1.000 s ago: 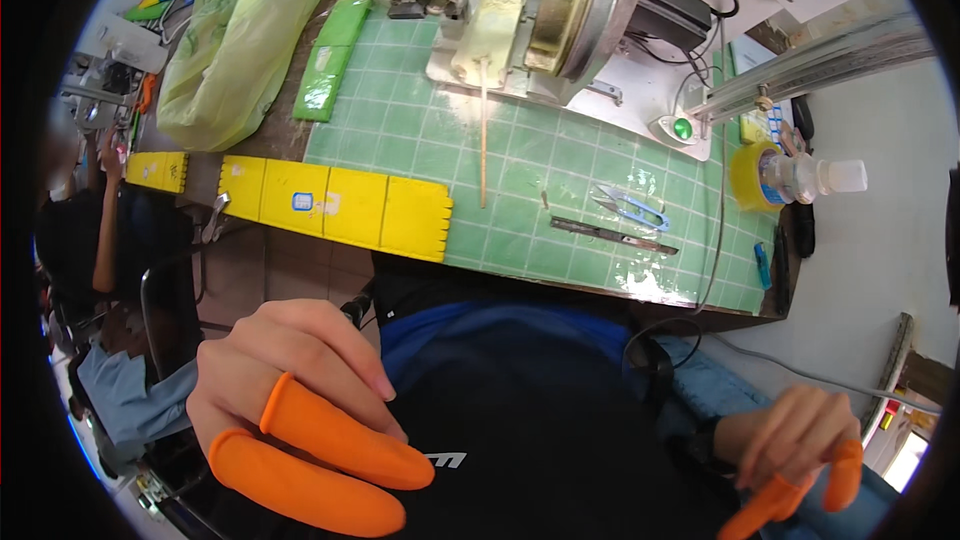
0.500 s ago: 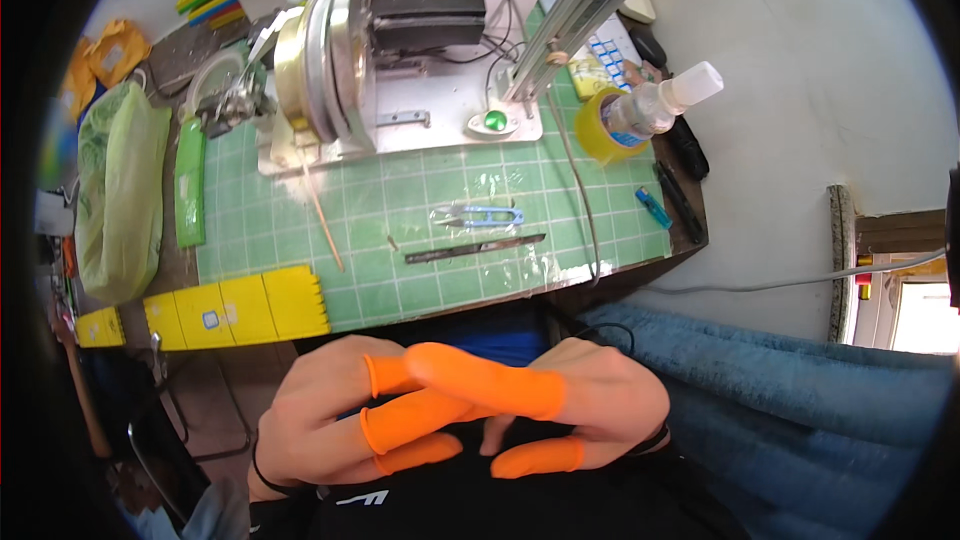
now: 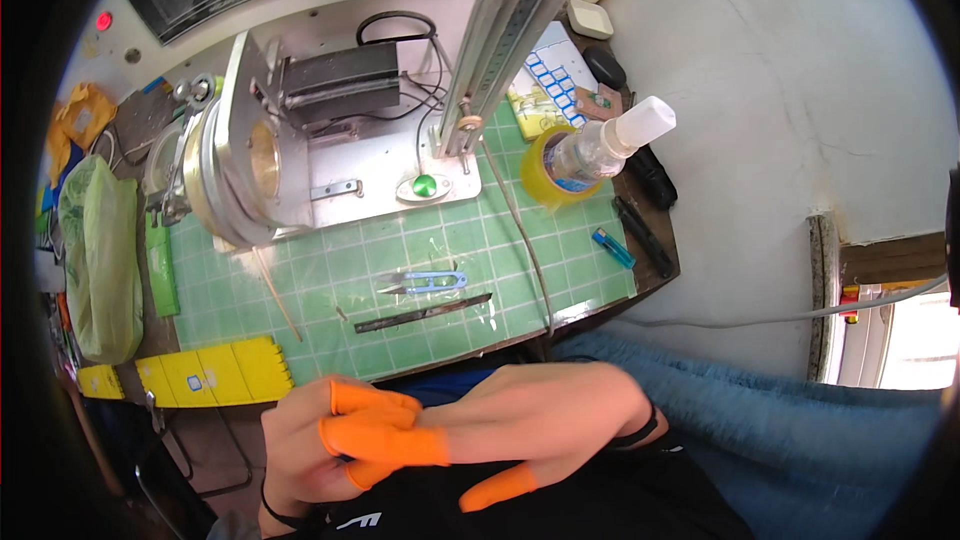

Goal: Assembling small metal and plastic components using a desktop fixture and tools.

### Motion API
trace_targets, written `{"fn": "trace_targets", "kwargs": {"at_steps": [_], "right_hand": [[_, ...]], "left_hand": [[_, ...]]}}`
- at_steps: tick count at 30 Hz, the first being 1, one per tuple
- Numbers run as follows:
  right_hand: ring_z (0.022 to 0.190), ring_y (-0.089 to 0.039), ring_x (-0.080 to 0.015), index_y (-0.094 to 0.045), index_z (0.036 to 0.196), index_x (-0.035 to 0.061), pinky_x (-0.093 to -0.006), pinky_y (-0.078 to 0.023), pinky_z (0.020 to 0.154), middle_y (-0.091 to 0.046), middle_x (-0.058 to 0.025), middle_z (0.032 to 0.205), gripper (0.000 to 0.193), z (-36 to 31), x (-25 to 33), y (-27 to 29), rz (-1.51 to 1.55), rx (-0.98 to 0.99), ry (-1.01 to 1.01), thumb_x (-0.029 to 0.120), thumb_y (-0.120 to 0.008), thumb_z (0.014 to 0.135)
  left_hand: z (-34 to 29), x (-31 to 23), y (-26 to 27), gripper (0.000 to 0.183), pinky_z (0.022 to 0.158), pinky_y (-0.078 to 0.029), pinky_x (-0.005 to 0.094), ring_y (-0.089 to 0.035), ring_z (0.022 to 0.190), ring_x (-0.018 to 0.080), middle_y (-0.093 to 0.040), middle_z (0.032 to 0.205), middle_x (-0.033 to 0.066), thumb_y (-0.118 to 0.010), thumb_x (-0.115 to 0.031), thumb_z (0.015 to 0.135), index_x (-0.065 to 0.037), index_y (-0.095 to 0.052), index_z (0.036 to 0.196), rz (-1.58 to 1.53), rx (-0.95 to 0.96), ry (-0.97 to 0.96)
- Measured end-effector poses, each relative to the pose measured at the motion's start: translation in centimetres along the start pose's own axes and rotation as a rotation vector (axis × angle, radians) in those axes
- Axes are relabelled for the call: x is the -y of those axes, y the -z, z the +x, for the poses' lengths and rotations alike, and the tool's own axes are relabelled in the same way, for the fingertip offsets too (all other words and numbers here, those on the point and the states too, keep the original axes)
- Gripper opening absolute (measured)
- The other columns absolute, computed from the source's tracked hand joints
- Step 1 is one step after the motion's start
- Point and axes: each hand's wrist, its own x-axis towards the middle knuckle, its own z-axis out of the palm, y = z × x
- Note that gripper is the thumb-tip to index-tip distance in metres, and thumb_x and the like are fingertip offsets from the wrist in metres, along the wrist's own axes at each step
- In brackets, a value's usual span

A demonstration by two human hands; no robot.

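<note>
Head: orange cots (image 3: 405,444) around fingers (image 3: 490,438)

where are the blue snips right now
In the head view, the blue snips lie on the green mat slightly left of picture centre, just beyond the thin dark strip and left of the grey cable.

Workshop, by evidence — metal bench machine (image 3: 298,180) with green push button (image 3: 425,185), gridded mat (image 3: 330,280), blue snips (image 3: 436,282); orange finger cots (image 3: 385,437) worn.
</note>
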Motion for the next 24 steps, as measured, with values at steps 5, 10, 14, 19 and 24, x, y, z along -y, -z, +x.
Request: {"fn": "trace_targets", "kwargs": {"at_steps": [5,10,14,19,24], "right_hand": [[0.073,-0.073,-0.0273,-0.068,0.113,-0.0145,-0.0346,-0.058,0.069,-0.075,-0.0223,0.090,0.029,-6.2,4.5,6.0,-0.184,-0.982,0.169,0.011,-0.063,0.100],[0.085,-0.067,-0.0148,-0.062,0.135,0.0041,-0.0301,-0.053,0.073,-0.072,-0.0104,0.107,0.035,-11.3,1.5,20.4,-0.694,-1.290,-0.636,0.019,-0.057,0.104],[0.091,-0.070,-0.0205,-0.056,0.141,0.0040,-0.0336,-0.056,0.081,-0.072,-0.0179,0.110,0.051,-14.1,-6.5,25.9,-0.871,-1.047,-1.036,0.027,-0.070,0.098],[0.096,-0.071,-0.0248,-0.054,0.142,0.0031,-0.0351,-0.057,0.084,-0.071,-0.0200,0.109,0.081,-11.6,-9.2,26.7,-1.022,-0.952,-1.247,0.040,-0.089,0.079],[0.095,-0.072,-0.0294,-0.053,0.140,-0.0006,-0.0386,-0.057,0.084,-0.072,-0.0208,0.105,0.093,-12.8,-10.0,27.8,-0.974,-1.042,-1.075,0.038,-0.096,0.067]], "left_hand": [[0.4,2.7,-0.3,0.035,0.066,-0.056,0.0329,-0.073,0.075,0.0282,-0.073,0.087,0.0141,-0.087,-0.022,0.080,-0.001,-0.069,0.101,-0.119,-0.242,0.035],[-0.7,2.6,0.9,0.027,0.064,-0.055,0.0329,-0.068,0.065,0.0249,-0.073,0.078,0.0118,-0.084,-0.021,0.081,0.000,-0.071,0.090,-0.183,-0.312,0.069],[-0.3,2.6,0.2,0.023,0.063,-0.053,0.0329,-0.065,0.064,0.0225,-0.071,0.074,0.0105,-0.080,-0.021,0.083,0.001,-0.072,0.085,-0.141,-0.222,0.075],[-0.7,2.8,0.4,0.024,0.062,-0.050,0.0323,-0.062,0.062,0.0207,-0.070,0.071,0.0093,-0.075,-0.023,0.085,0.000,-0.073,0.083,-0.126,-0.226,0.123],[-0.1,3.1,0.7,0.021,0.061,-0.053,0.0313,-0.066,0.063,0.0225,-0.072,0.074,0.0103,-0.082,-0.018,0.080,0.001,-0.076,0.088,-0.093,-0.216,0.121]]}}
